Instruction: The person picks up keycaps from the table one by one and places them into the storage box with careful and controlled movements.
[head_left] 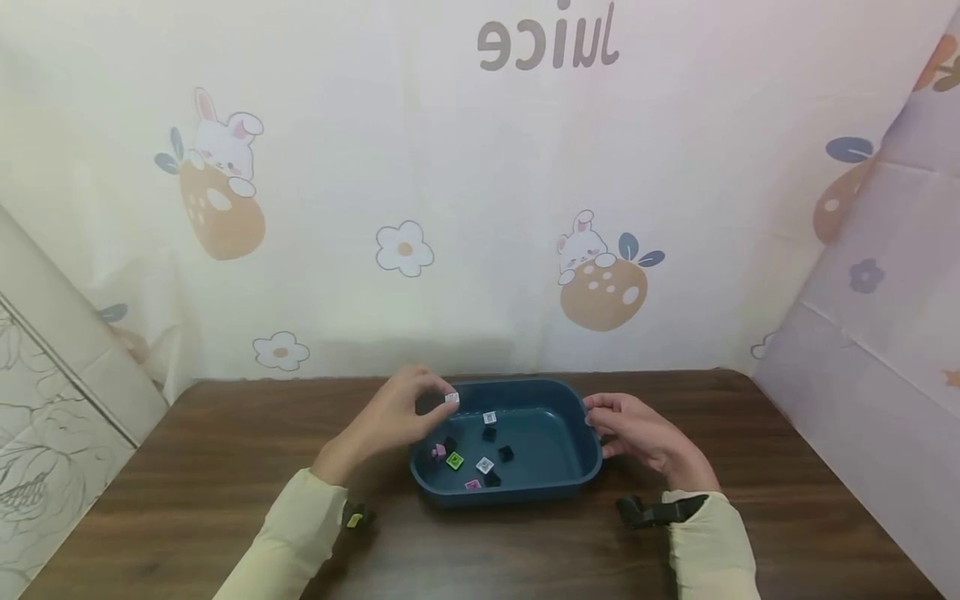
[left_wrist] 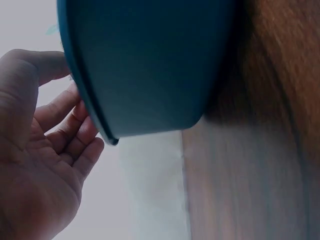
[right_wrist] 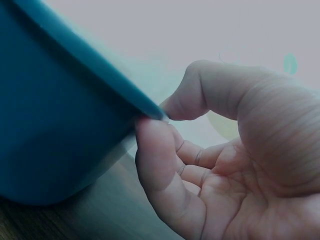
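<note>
A dark blue rectangular tray with raised walls sits on the table. My left hand is over its left end, pinching a small white square piece with dark marks between thumb and fingertips. In the left wrist view the tray's outer wall hides most of that pinch. My right hand grips the tray's right rim between thumb and forefinger, seen closely in the right wrist view. Inside the tray lie several small square pieces: white, green, pink and black.
The brown wooden table extends on both sides of the tray. A pale curtain with rabbit and flower prints hangs behind its far edge. Black straps are around the wrists, by the pale sleeves.
</note>
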